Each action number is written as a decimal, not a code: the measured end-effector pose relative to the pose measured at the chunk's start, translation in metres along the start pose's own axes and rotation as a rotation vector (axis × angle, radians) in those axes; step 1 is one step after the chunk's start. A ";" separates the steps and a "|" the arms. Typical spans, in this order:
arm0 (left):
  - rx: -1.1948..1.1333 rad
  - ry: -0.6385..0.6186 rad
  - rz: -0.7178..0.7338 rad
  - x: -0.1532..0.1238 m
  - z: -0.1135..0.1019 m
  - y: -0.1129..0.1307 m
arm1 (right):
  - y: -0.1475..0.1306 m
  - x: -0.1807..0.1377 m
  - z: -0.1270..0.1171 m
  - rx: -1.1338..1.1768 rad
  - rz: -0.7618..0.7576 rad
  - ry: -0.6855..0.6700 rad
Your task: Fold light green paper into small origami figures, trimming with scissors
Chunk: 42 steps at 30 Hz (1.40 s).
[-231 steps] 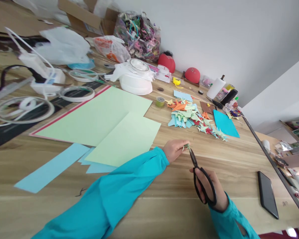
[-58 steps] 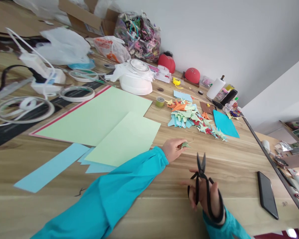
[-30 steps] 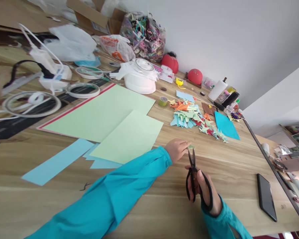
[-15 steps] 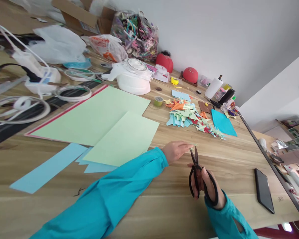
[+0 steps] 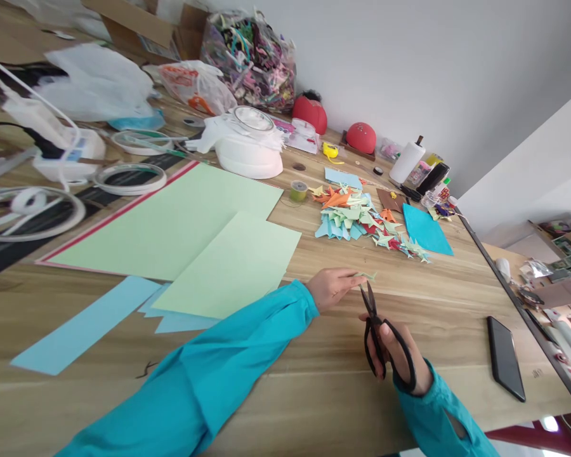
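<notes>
Poking past left fingers (image 5: 348, 279): small green paper piece (image 5: 372, 276).

soft, even light; faint shadows on table (image 5: 450, 289); edges stretched

The wood-grain surface (image 5: 285, 412) bears a blue paper strip (image 5: 85, 327), folded paper pieces (image 5: 345, 218), a turquoise sheet (image 5: 427, 230), a spool (image 5: 298, 191) and a phone (image 5: 505, 357)
</notes>
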<state>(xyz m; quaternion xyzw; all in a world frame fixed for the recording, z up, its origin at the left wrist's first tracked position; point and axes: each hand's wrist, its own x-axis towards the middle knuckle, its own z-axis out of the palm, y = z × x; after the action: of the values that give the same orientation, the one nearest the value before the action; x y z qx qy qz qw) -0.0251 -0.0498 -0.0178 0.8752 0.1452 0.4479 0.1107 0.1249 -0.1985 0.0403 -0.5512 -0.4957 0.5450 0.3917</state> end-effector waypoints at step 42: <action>-0.089 -0.039 -0.036 0.000 -0.001 0.001 | -0.006 -0.005 -0.001 -0.022 0.104 0.041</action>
<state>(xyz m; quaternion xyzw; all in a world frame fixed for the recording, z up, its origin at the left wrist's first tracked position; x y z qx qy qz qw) -0.0257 -0.0509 -0.0168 0.8752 0.1386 0.4349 0.1602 0.1251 -0.2021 0.0477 -0.5916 -0.4643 0.5478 0.3665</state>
